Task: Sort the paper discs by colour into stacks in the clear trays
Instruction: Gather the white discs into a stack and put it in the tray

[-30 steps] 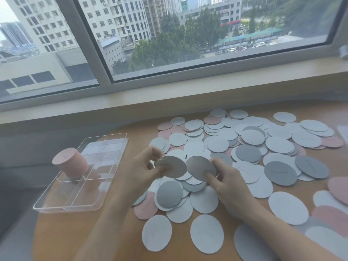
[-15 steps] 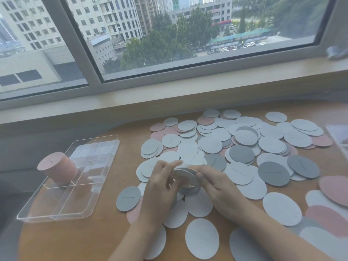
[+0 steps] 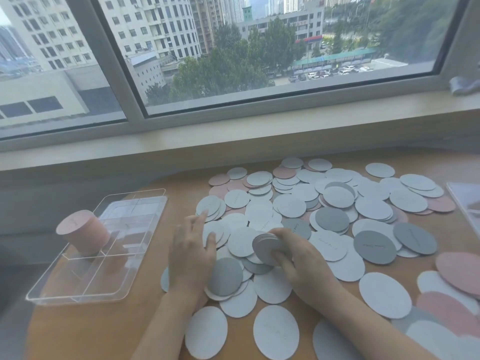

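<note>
Loose paper discs (image 3: 337, 198) in pale blue-white, dark grey and pink cover the right half of the wooden table. My right hand (image 3: 298, 258) grips a small stack of dark grey discs (image 3: 267, 246) held on edge above the pile. My left hand (image 3: 192, 248) lies flat with straight fingers on the discs, its thumb beside a dark grey disc (image 3: 226, 276). A clear divided tray (image 3: 130, 203) sits at the left, with a tall stack of pink discs (image 3: 80, 229) in one compartment.
A second clear tray (image 3: 465, 201) shows at the right edge. The window sill (image 3: 233, 136) runs behind the table. Large pink discs (image 3: 459, 274) lie at the near right. Bare wood (image 3: 91, 331) shows at the near left.
My right hand now holds the grey stack alone. My left hand has let go of it and dropped flat onto the discs to the left. The view has shifted slightly.
</note>
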`<control>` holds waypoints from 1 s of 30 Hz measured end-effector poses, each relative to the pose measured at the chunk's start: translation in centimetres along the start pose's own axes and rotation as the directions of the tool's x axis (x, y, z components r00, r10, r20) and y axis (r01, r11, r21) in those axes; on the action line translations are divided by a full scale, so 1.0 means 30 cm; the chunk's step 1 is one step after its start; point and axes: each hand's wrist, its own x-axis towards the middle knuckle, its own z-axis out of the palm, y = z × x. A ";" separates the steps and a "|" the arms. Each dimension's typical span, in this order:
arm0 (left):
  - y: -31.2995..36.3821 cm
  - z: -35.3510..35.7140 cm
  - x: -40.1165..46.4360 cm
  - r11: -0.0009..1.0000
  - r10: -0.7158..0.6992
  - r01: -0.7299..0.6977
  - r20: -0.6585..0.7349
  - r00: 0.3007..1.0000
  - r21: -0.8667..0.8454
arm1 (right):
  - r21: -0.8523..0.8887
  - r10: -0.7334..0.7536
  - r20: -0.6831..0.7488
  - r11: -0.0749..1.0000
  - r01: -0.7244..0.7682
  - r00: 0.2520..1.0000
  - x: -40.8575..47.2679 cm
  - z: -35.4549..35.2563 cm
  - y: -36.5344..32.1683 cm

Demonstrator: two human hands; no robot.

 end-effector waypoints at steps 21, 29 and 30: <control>-0.084 -0.050 0.029 0.998 -0.056 0.059 0.078 0.995 -0.029 | 0.099 0.043 0.026 0.994 -0.045 0.999 0.009 -0.022 -0.017; -0.036 -0.058 0.011 0.958 -0.080 0.051 -0.090 0.993 -0.282 | 0.204 0.037 0.040 0.978 -0.044 0.999 0.007 -0.032 -0.025; -0.014 -0.057 0.002 0.944 -0.057 0.034 -0.061 0.997 -0.327 | 0.223 0.032 0.045 0.974 -0.041 0.999 0.009 -0.032 -0.028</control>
